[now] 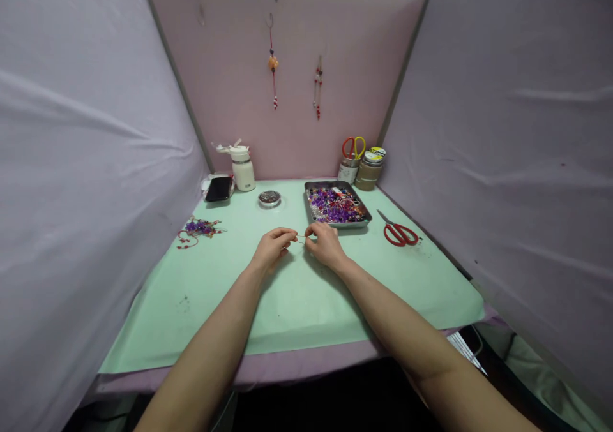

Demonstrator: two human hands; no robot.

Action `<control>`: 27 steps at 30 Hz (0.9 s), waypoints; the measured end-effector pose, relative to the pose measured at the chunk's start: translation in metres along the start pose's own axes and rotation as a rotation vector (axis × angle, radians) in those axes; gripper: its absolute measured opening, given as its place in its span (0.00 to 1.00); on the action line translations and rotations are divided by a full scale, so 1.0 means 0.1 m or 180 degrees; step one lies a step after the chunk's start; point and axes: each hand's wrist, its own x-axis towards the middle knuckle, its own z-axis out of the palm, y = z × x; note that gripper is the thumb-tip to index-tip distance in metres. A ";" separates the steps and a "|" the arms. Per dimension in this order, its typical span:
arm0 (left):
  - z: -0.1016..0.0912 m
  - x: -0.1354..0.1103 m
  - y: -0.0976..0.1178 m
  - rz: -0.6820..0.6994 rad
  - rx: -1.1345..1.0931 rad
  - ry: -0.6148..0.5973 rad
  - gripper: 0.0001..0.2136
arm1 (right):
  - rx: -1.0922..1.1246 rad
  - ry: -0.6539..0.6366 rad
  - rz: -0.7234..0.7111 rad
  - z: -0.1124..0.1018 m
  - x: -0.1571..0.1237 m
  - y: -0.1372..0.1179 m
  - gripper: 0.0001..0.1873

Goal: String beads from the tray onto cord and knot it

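Note:
Over the middle of the green table covering, a thin cord [301, 235] spans the small gap between my two hands. My left hand [274, 247] pinches one part of it between thumb and fingertips. My right hand [325, 243] pinches the other part, its fingers curled close together. Just behind my right hand stands a metal tray [340, 225] full of purple, red and clear beads [330, 205]. A small round tin [269, 198] with dark contents sits beyond my left hand.
Red-handled scissors [400, 234] lie at the right. A pile of beaded strings [201, 229] is at the left, near a phone [219, 189] and a white bottle [243, 171]. Two jars [368, 171] [348, 171] stand at the back right. Beaded pendants [272, 63] hang on the back wall.

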 end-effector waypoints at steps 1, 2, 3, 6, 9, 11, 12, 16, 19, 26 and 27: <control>0.00 0.01 0.00 -0.0043 -0.0025 -0.0021 0.13 | -0.0013 -0.0043 -0.0012 0.00 0.00 0.01 0.06; -0.01 0.01 -0.01 -0.0077 -0.0040 -0.0027 0.13 | -0.0016 -0.0086 -0.0028 0.01 0.00 0.01 0.07; -0.01 0.02 -0.01 -0.0097 -0.0048 -0.0017 0.13 | -0.0008 -0.0119 -0.0044 0.01 0.00 0.01 0.09; -0.03 0.05 -0.03 -0.0109 -0.0051 0.0033 0.14 | 0.0116 -0.0069 -0.0162 -0.01 -0.01 -0.01 0.14; -0.03 0.05 -0.03 -0.0102 -0.0045 0.0091 0.13 | 0.0357 0.0220 -0.0469 -0.04 -0.01 -0.06 0.12; -0.03 0.04 -0.02 -0.0089 -0.0008 0.0163 0.13 | 0.0454 0.0360 -0.0677 -0.05 -0.02 -0.09 0.08; -0.03 0.03 -0.02 -0.0081 0.0023 0.0201 0.14 | 0.0463 0.0375 -0.0752 -0.05 -0.03 -0.11 0.06; -0.02 0.02 -0.01 -0.0037 0.0093 0.0313 0.13 | 0.0357 0.0240 -0.0813 -0.02 -0.05 -0.12 0.04; -0.02 0.03 -0.02 -0.0011 0.0020 0.0285 0.13 | 0.0315 0.0176 -0.0748 0.02 -0.05 -0.11 0.06; -0.03 0.05 -0.01 -0.0091 -0.0643 0.0061 0.14 | 0.0440 0.0213 -0.0696 0.03 -0.05 -0.13 0.05; -0.03 0.05 -0.01 -0.0121 -0.0729 0.0043 0.15 | 0.0452 0.0201 -0.0695 0.03 -0.05 -0.14 0.05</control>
